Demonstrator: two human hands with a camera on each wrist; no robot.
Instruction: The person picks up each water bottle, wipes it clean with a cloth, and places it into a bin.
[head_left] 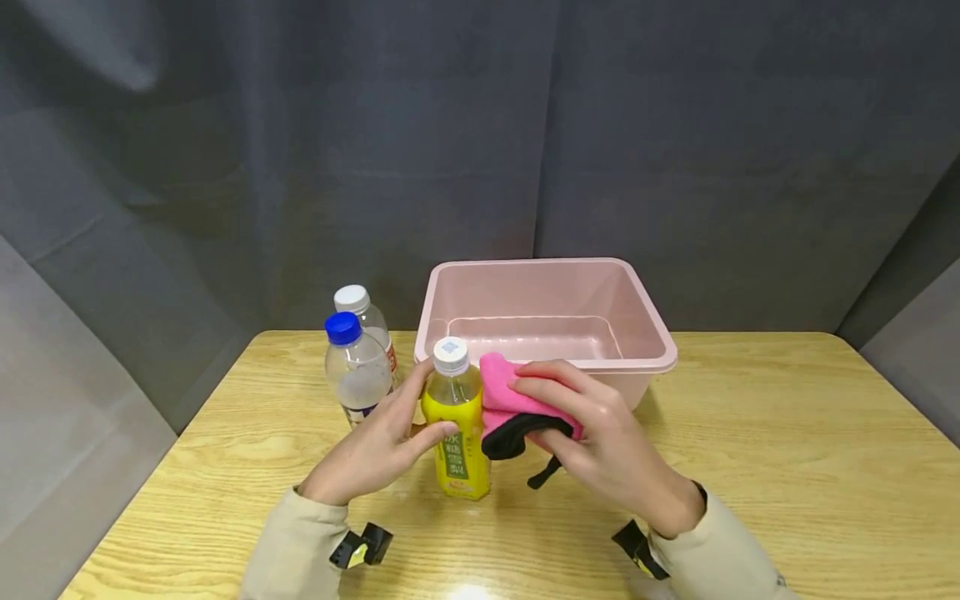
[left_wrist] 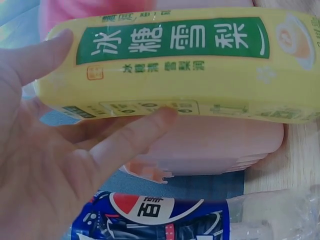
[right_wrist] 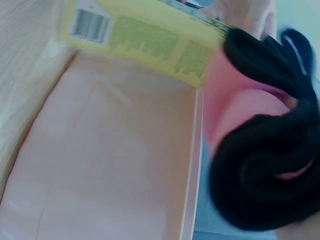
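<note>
In the head view a yellow-labelled drink bottle (head_left: 459, 442) with a white cap stands nearly upright on the table. My left hand (head_left: 378, 450) grips it from the left, thumb across the front; the left wrist view shows the thumb and a fingertip on its yellow label (left_wrist: 175, 90). From the right, my right hand (head_left: 592, 425) holds a folded pink cloth (head_left: 502, 387) with black edging against the bottle's side. The black edging (right_wrist: 250, 180) curls close to the camera in the right wrist view, where most of the right hand is hidden.
Behind the hands sits a pink plastic basin (head_left: 540, 364). To the left stand a blue-capped clear bottle (head_left: 356, 367) and a white-capped clear bottle (head_left: 372, 321). A dark curtain (head_left: 480, 150) hangs behind the wooden table (head_left: 772, 442).
</note>
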